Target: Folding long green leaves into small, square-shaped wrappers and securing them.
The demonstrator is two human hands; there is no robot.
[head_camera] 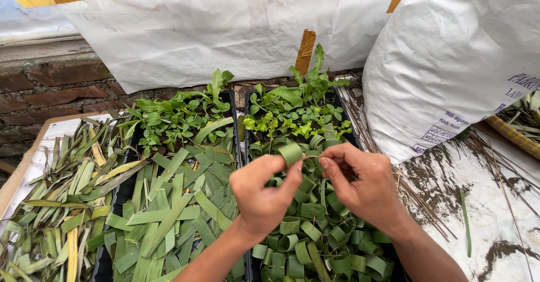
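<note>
— Now, holding what?

— Left hand (263,195) pinched on a leaf strip (291,153) curled into a ring, thumb and forefinger tight on its lower edge; right hand (363,183) closed narrow just beside it, fingertips (325,162) touching the same ring from the right; maybe a thin stick between those fingers, too small to tell.

— And where, exactly?

— Raised above the right black tray (350,129), over its middle; below the hands, a heap of finished leaf rings (315,240) filling the near half of that tray; at its far edge, small green seedlings (298,110).

— Next to it?

— Just beside, on the left, a second black tray (108,242); flat cut leaf strips (169,214) piled loose across its near part, more seedlings (177,116) along its far edge; further left, on a pale board (22,166), a spread of older, yellowing leaf scraps (56,203).

— Behind and to the right?

— Brick wall (50,85) at the back left, draped with white plastic sheeting (197,23); large white woven sack (450,57) at the right, close to the right tray's far corner; thin dry sticks (416,197) scattered on the dirty white surface (506,225) beside it, one green sliver (466,223) lying apart.
</note>
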